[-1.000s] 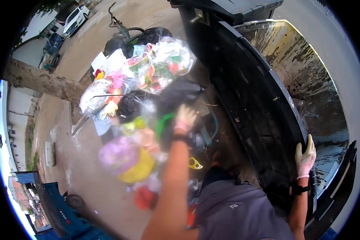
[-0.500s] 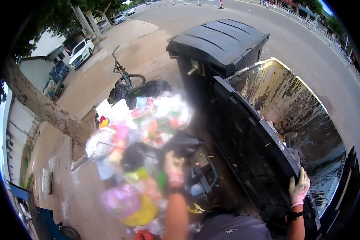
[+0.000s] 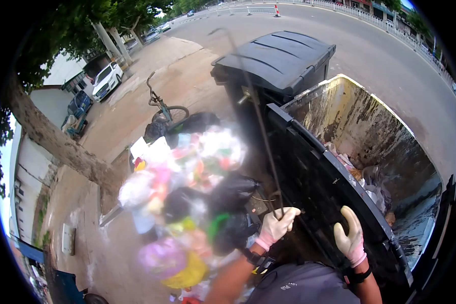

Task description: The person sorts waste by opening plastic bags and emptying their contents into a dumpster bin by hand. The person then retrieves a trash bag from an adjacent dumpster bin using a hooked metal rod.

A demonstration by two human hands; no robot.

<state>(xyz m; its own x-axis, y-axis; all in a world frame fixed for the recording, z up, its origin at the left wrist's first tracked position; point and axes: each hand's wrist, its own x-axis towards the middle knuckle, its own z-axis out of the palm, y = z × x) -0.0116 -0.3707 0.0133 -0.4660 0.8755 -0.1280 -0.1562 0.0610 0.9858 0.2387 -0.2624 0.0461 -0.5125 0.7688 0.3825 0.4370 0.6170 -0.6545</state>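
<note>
My left hand (image 3: 278,225), in a white and pink glove, is closed around a long thin metal rod with a hooked end (image 3: 262,124). The rod slants up and away past the bins, its upper part blurred. My right hand (image 3: 350,237), gloved alike, is raised with fingers apart and holds nothing, over the dark lid (image 3: 329,197) hanging down the side of an open bin (image 3: 415,142). Some rubbish (image 3: 375,187) lies inside that bin. Left of my left hand is a pile of bagged rubbish (image 3: 159,258), partly blurred, with black bags (image 3: 233,192) nearest the hand.
A second bin with its lid down (image 3: 283,55) stands just beyond the open one. Behind the pile is a bicycle (image 3: 164,104). A tree trunk (image 3: 61,137) leans at the left, and a white car (image 3: 106,81) is parked farther back.
My left hand has moved right from the rubbish pile and now holds the hooked rod upright. My right hand has let go of the lid edge and moved left, fingers spread.
</note>
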